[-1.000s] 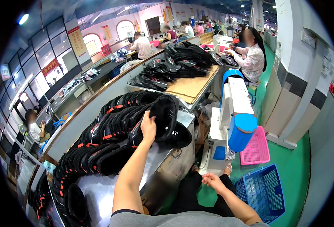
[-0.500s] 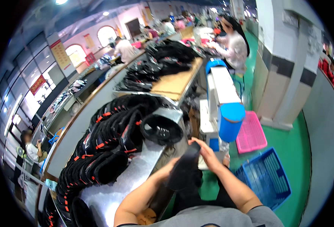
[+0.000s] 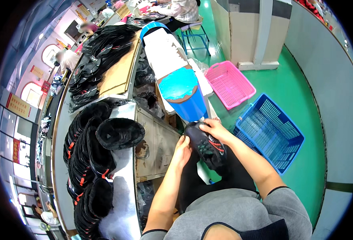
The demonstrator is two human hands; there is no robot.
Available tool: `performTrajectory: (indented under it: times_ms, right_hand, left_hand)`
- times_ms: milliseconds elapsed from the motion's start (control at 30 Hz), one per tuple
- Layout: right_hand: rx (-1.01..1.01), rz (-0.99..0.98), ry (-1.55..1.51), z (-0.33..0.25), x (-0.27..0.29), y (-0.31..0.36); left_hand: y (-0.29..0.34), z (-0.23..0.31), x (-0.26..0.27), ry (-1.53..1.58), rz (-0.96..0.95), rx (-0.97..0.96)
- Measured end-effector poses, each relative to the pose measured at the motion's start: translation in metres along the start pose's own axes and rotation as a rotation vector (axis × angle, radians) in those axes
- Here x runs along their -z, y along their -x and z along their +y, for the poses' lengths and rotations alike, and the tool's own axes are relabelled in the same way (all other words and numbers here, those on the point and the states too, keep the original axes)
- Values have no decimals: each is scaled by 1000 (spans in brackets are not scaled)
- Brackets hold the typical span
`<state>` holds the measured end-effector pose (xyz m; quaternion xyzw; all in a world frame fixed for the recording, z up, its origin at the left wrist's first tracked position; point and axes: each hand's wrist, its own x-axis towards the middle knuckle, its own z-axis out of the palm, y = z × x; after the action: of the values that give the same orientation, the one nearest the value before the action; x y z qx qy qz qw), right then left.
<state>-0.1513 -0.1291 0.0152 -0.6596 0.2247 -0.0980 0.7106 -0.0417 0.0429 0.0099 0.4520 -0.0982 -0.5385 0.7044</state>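
Note:
Between my hands is a black shoe upper (image 3: 208,149) with red-orange trim and a dark, fuzzy lining. Its far end sits under the tip of a blue-and-white machine (image 3: 193,105) that looks like a sewing machine. My left hand (image 3: 182,150) is curled against the upper's left side. On its far right part, my right hand (image 3: 215,129) grips with the thumb on top. The exact contact under the machine tip is hidden. At left, one black upper (image 3: 120,133) lies apart on the metal table (image 3: 124,200), beside nested rows of similar uppers (image 3: 84,170).
A pink basket (image 3: 246,94) and a blue crate (image 3: 296,140) stand on the green floor at right. Flat black pieces (image 3: 104,44) lie on cardboard (image 3: 118,76) beyond the rows. Farther off, a person (image 3: 186,10) sits on a blue stool (image 3: 194,38).
The upper has moved from above my lap to the machine tip and turned, so its red trim shows. Both hands moved with it. The view has swung right and down.

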Motion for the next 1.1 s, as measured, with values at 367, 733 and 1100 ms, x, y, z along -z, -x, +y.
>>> performTrajectory:
  times_ms: [367,733,1100]
  right_hand:
    - [86,24,-503,49,15,-35]
    - [-91,134,-388,42,25,-42]
    - [-57,156,-175,37,-32,18]
  left_hand:
    - [-36,9,-18,-343,201,-161]
    - [-44,-6,-14,-195,59,-159]
    - [33,-31,40,-444,220,-42]
